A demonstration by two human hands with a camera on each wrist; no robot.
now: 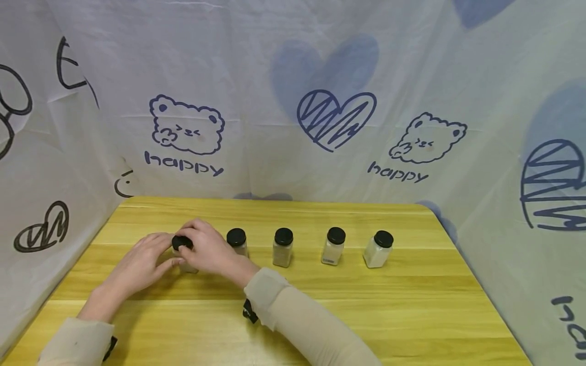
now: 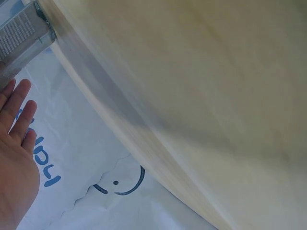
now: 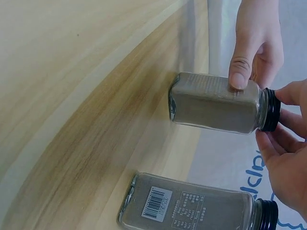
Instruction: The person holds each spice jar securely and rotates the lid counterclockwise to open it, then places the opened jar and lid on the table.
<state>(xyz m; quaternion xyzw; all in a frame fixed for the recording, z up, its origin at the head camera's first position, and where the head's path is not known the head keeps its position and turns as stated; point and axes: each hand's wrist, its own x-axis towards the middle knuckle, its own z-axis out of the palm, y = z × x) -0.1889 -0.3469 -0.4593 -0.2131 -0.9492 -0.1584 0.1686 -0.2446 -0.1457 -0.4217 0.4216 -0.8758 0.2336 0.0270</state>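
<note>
A square glass spice jar [image 3: 211, 108] filled with greyish-brown powder stands on the wooden table, leftmost in a row. My left hand [image 1: 144, 262] holds its body from the left, with the thumb laid on the glass in the right wrist view. In the left wrist view, the left hand's fingers [image 2: 20, 117] look fairly straight beside the jar [image 2: 24, 38]. My right hand [image 1: 208, 249] pinches the black lid [image 3: 272, 111] between thumb and fingers. The lid sits at the jar's mouth; whether it is loose I cannot tell.
Right of the hands stand several more black-lidded jars: one [image 1: 237, 239] partly behind the right wrist, then a brownish one [image 1: 282, 251] and two pale ones [image 1: 332, 251] [image 1: 378, 254]. The wooden table [image 1: 403, 315] meets a printed white cloth [image 1: 256, 152] at the back and sides.
</note>
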